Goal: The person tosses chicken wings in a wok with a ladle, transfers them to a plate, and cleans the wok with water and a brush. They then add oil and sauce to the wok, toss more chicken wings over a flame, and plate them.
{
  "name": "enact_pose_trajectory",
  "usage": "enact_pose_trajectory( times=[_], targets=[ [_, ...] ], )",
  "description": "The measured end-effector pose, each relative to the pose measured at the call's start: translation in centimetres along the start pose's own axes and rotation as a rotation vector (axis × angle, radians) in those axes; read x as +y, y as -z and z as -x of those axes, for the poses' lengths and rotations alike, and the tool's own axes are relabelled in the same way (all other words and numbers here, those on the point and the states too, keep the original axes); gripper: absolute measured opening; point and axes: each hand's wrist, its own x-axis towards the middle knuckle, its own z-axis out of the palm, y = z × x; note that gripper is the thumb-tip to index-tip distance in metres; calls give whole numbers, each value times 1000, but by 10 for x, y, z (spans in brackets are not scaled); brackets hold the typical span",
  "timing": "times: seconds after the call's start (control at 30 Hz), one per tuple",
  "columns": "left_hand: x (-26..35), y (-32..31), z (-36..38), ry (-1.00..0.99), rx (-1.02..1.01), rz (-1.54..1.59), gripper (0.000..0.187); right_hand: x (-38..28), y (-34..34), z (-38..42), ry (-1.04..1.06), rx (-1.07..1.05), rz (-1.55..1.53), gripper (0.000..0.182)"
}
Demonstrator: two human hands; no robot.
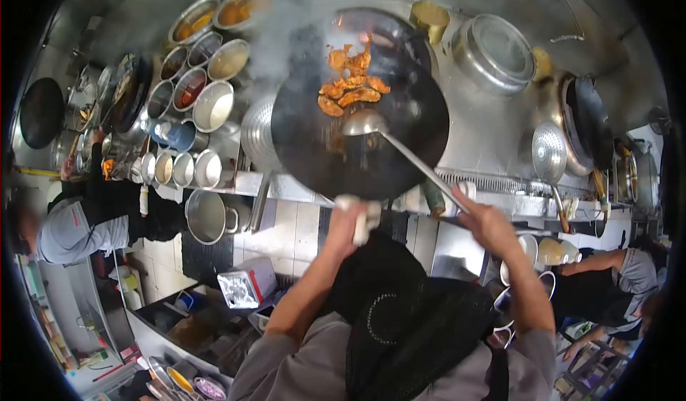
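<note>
A large dark wok [307, 136] sits over the burner in front of me. Browned, orange-coated pieces of food [350, 83] are at its far side, some of them seeming lifted off the metal in the steam. With a folded white cloth [364, 219] between, my left hand [341, 231] is closed at the wok's near edge; the grip itself is hidden by the cloth. My right hand [489, 231] wraps round the long handle of a ladle [366, 122], whose bowl hangs over the wok just nearer to me than the food.
Metal pots of sauces and seasonings [213, 106] stand left of the wok, beside a perforated strainer [259, 133]. A lidded pot [493, 54] and another strainer [549, 151] are on the right. Co-workers stand at the left [86, 229] and right [607, 279].
</note>
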Motion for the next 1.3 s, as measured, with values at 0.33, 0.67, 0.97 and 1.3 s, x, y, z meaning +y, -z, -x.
enact_pose_trajectory(
  times=[0.33,0.67,0.97,1.3],
  targets=[
    [70,-37,5,138,59,128,15,-32,140,11,-235,-453,-200,53],
    [-47,36,-76,-52,-34,-67,24,19,-68,-48,-79,235,141,51],
    [32,-19,-50,-83,8,134,16,-43,83,7,-301,-309,-386,51],
    [57,-48,-59,-46,8,189,9,-10,61,-40,-49,-148,-68,51]
  ],
)
